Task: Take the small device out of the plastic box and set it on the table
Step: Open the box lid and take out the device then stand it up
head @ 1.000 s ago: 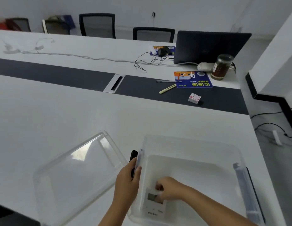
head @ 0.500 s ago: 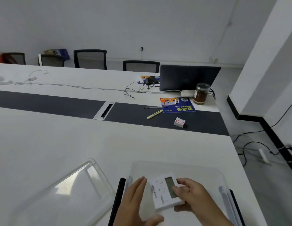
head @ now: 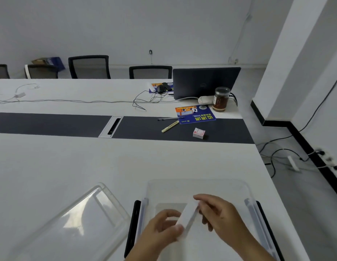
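— What are the hands doing, from the head view?

— Both are raised over the clear plastic box point(head: 197, 187) at the near edge of the white worktop point(head: 88, 162). The right hand point(head: 222, 215) comes in from the lower right, fingers curled round the upper end of the small white device point(head: 189, 216); the left hand point(head: 162, 229) pinches its lower end, thumb across the corner. Each grip is clamped on the device, which is held tilted, edge-on, above the box's open top and clear of the worktop.

— And the count?

— One box, one device, two hands. One clear lid point(head: 73, 221) lies flat just left of the box. Further back: one laptop point(head: 206, 82), one jar point(head: 221, 98), one blue leaflet point(head: 195, 113) beside it, two pens point(head: 170, 126), one small carton point(head: 199, 133). Four chairs point(head: 88, 66) stand behind the far side.
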Demonstrator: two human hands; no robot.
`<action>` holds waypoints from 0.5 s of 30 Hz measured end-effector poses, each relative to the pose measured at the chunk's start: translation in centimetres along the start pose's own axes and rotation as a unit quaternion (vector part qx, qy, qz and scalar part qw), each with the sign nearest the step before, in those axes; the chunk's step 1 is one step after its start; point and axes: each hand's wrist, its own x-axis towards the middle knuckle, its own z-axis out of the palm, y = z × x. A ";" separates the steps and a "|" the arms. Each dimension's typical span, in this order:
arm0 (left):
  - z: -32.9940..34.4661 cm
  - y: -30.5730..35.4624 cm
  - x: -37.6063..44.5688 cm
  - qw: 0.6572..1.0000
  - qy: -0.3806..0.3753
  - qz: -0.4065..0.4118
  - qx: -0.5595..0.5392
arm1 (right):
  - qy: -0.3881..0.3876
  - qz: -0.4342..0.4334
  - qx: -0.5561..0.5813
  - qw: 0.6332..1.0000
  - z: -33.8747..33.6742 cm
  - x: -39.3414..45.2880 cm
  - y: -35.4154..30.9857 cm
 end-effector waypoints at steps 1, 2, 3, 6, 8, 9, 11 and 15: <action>0.1 -0.1 -0.1 0.999 -0.011 -0.015 -0.038 | 0.014 -0.064 -0.050 0.997 -0.1 -0.1 0.6; 0.2 -0.1 -0.2 0.997 -0.027 -0.026 -0.070 | 0.000 -0.115 -0.098 0.989 -0.2 -0.3 1.3; 0.3 0.0 -0.3 0.994 -0.042 -0.034 -0.099 | -0.022 -0.145 -0.135 0.980 -0.1 -0.5 2.0; 0.5 0.4 -0.5 0.986 -0.068 -0.056 -0.138 | -0.067 -0.170 -0.170 0.968 0.2 -0.8 2.9; 0.7 0.5 -0.6 0.985 -0.080 -0.065 -0.140 | -0.040 -0.193 -0.181 0.964 0.3 -0.7 3.1; 0.7 0.6 -0.7 0.984 -0.084 -0.068 -0.145 | -0.024 -0.203 -0.191 0.960 0.3 -0.7 3.2; 0.9 0.6 -0.9 0.982 -0.085 -0.071 -0.155 | -0.003 -0.222 -0.215 0.951 0.3 -0.9 3.2; 1.1 0.7 -1.2 0.980 -0.077 -0.067 -0.170 | 0.011 -0.219 -0.193 0.956 0.4 -1.3 3.2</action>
